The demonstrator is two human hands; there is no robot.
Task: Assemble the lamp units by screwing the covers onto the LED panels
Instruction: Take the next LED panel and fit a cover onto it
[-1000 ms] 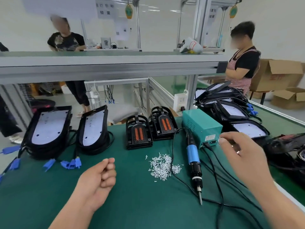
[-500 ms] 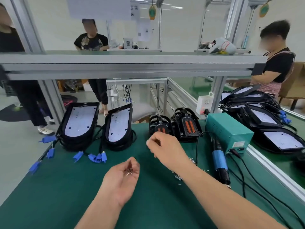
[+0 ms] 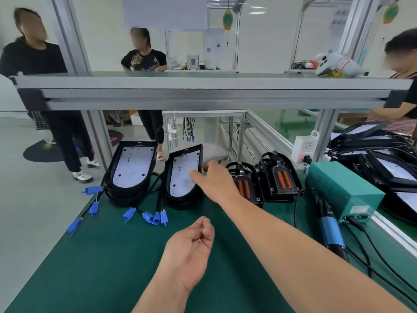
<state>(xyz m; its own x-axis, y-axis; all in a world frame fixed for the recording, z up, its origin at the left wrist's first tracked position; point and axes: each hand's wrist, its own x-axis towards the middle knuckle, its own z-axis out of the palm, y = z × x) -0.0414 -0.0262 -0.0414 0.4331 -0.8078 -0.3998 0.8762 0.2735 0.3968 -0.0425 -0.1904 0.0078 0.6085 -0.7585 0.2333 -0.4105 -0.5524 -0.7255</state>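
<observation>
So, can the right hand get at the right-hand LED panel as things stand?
Likely yes: the right hand is at the LED panel's right edge, fingertips on it, nothing in between.

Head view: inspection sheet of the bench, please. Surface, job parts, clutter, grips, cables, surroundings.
Surface: green mat over the bench.
Job's things: left panel stack, right panel stack at the back; left cover, right cover beside them; electric screwdriver lying at right.
Clutter: nothing seen.
Grips: left hand palm up, holds screws; right hand touches right panel stack's edge, grip unclear.
Cables: blue connectors on panel leads; black cables by teal power box.
Surroundings: aluminium shelf overhead; three people beyond; more panels far right.
</observation>
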